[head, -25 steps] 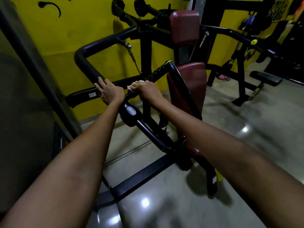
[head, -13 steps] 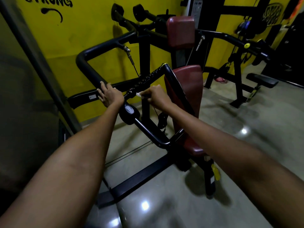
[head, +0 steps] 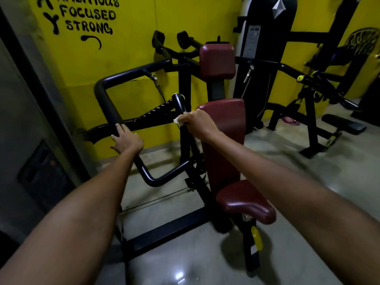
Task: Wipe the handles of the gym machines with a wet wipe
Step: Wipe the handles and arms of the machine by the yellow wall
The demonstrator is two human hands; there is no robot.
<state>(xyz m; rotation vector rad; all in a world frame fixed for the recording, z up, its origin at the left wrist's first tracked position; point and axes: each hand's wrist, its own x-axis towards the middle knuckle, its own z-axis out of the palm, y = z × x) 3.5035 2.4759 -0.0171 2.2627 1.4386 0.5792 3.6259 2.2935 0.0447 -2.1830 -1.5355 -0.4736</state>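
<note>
A black gym machine with dark red pads stands in front of me. Its bent black arm bar (head: pixel 107 99) loops to the left, and a ribbed handle (head: pixel 158 113) runs up to a black end grip (head: pixel 179 101). My right hand (head: pixel 198 122) grips the bar just below that end grip, with a white wet wipe (head: pixel 177 120) pinched between fingers and bar. Only a small corner of the wipe shows. My left hand (head: pixel 127 139) rests on the lower bend of the arm bar, fingers laid over it.
The red backrest (head: pixel 224 140) and seat (head: pixel 246 202) sit right of the handle. A yellow wall (head: pixel 127 48) with black lettering stands behind. A weight stack tower (head: pixel 265 38) and another black machine with a bench (head: pixel 343 124) fill the right. Glossy floor (head: pixel 185 264) lies below.
My right hand slid with the wipe along the ribbed handle from its lower left end up to the bar below the end grip. My left hand stayed on the arm bar. The view tilted up.
</note>
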